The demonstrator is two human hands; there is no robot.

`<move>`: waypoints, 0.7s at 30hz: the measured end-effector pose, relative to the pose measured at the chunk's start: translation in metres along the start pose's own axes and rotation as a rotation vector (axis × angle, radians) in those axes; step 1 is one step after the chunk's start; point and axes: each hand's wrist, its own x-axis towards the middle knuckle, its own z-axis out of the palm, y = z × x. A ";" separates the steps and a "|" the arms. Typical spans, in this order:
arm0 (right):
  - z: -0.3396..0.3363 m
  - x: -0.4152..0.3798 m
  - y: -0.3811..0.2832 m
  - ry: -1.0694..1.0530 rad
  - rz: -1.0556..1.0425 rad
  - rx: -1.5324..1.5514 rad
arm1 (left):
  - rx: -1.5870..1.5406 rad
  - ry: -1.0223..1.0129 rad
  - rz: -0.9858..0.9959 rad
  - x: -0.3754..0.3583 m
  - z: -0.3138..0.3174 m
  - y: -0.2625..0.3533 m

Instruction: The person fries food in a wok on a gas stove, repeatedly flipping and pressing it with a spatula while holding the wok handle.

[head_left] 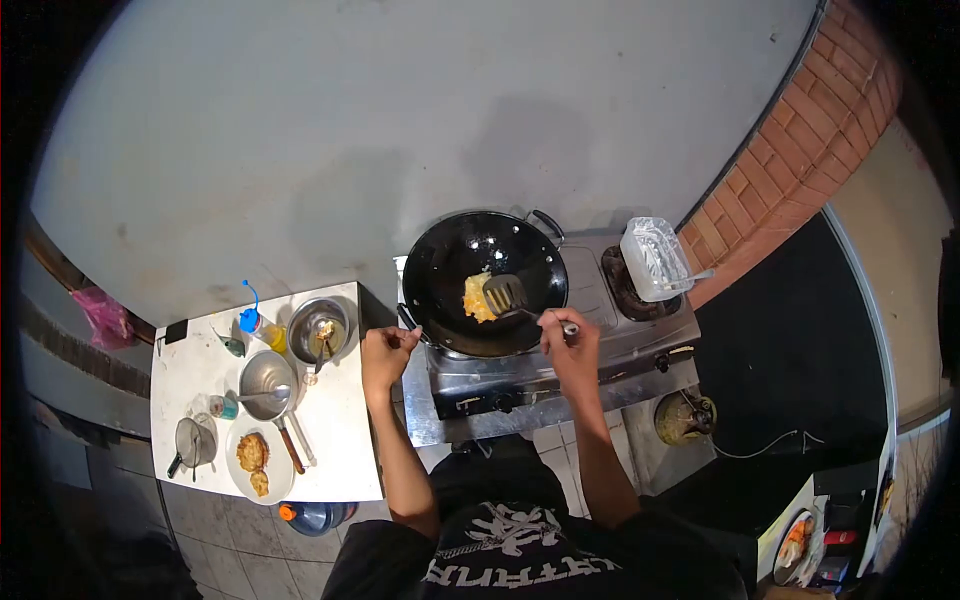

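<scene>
A black wok (440, 250) sits on the left burner of the stove, with a yellow-orange fried piece of egg-like food (478, 298) in it. My right hand (571, 348) is closed round the handle of a slotted turner (506, 292), whose blade rests over the right side of the food. At the wok's left edge, my left hand (388, 357) has its fingers closed at the wok's left handle (407, 319). The contact there is small and partly hidden by the fingers.
On the right burner stands a clear plastic container (655, 262). A white table (340, 440) at left bears a metal bowl (318, 332), a saucepan (266, 376), a strainer (194, 440), an oil bottle (268, 333) and a plate (276, 478) with fried food. A gas cylinder (685, 418) stands below right.
</scene>
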 end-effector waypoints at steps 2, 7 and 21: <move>0.005 0.008 0.015 -0.052 0.005 -0.047 | 0.026 -0.010 0.015 0.000 0.000 0.000; 0.015 0.031 0.044 -0.112 0.029 -0.171 | 0.010 0.005 0.024 0.001 0.003 -0.006; 0.029 0.041 0.058 -0.059 -0.042 -0.468 | 0.029 -0.047 -0.082 0.002 0.000 -0.002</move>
